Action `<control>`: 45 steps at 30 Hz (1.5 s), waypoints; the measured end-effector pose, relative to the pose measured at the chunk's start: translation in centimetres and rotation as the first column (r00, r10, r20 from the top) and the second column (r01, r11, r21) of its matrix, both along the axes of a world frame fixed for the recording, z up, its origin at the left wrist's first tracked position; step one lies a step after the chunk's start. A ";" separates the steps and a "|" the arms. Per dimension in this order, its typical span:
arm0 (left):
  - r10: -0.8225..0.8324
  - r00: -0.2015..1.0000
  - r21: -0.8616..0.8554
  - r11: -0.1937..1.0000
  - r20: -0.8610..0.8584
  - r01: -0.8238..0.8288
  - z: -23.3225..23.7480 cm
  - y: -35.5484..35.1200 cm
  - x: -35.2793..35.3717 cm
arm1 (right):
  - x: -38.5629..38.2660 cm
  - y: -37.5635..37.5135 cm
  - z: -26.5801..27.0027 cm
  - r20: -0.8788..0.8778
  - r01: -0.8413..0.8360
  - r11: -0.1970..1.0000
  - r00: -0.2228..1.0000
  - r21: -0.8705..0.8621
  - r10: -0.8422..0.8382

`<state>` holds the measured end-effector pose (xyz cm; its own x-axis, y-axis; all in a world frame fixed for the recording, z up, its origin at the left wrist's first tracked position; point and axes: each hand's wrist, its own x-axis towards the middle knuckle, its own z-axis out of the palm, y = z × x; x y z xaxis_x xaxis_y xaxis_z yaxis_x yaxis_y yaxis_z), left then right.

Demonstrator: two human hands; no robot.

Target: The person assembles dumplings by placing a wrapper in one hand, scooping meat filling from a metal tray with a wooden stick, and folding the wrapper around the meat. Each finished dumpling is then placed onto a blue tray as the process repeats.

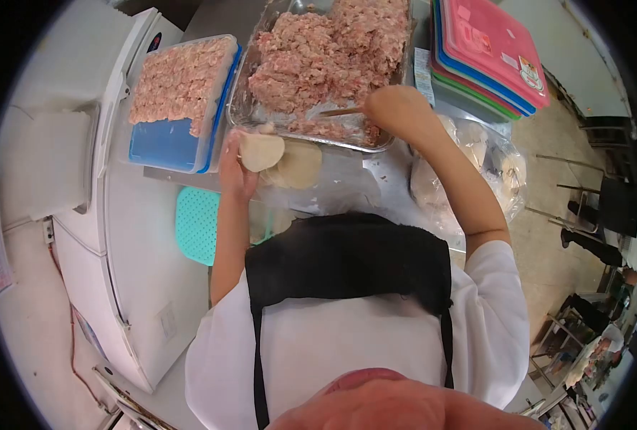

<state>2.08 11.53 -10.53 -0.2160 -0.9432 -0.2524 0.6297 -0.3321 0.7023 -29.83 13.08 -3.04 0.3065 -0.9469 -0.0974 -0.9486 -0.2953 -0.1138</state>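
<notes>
My left hand (237, 166) is closed on a round, pale dough wrapper (262, 151), held at the near left corner of a metal tray (391, 145). More round wrappers (301, 165) lie on the counter just right of it. My right hand (399, 112) grips a thin wooden stick (341, 112); its far tip reaches over the near part of the tray, and whether it is flat is hard to see. Ground meat (326, 54) is heaped in the tray, with a thinner smear along the near edge.
Left of the tray, a blue-bottomed plastic container (162, 147) holds tight rows of meat-coloured pieces. A turquoise perforated basket (197, 226) sits below it. Coloured lids or boxes (492, 54) are stacked right, above a clear bag (469, 165) of pale rounds. A white refrigerator (143, 236) stands left.
</notes>
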 end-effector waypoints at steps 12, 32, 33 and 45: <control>0.107 0.993 -0.115 0.988 0.059 -0.099 6.3 -6.1 1.3 | 7.0 1.6 -3.3 0.552 0.176 0.975 0.804 0.138 -0.223; -0.094 0.946 0.179 0.972 -0.310 0.155 4.5 -9.8 -9.3 | 8.4 4.4 2.3 0.275 0.385 0.893 0.907 -0.232 -0.319; -0.116 0.949 0.200 0.963 -0.292 0.179 7.5 -8.5 -9.1 | 8.0 4.2 1.4 0.299 0.347 0.898 0.917 -0.269 -0.265; -0.184 0.911 -0.012 0.981 -0.368 0.194 7.8 -7.8 -9.7 | 2.1 4.3 4.8 0.511 0.206 0.927 0.859 -0.312 -0.019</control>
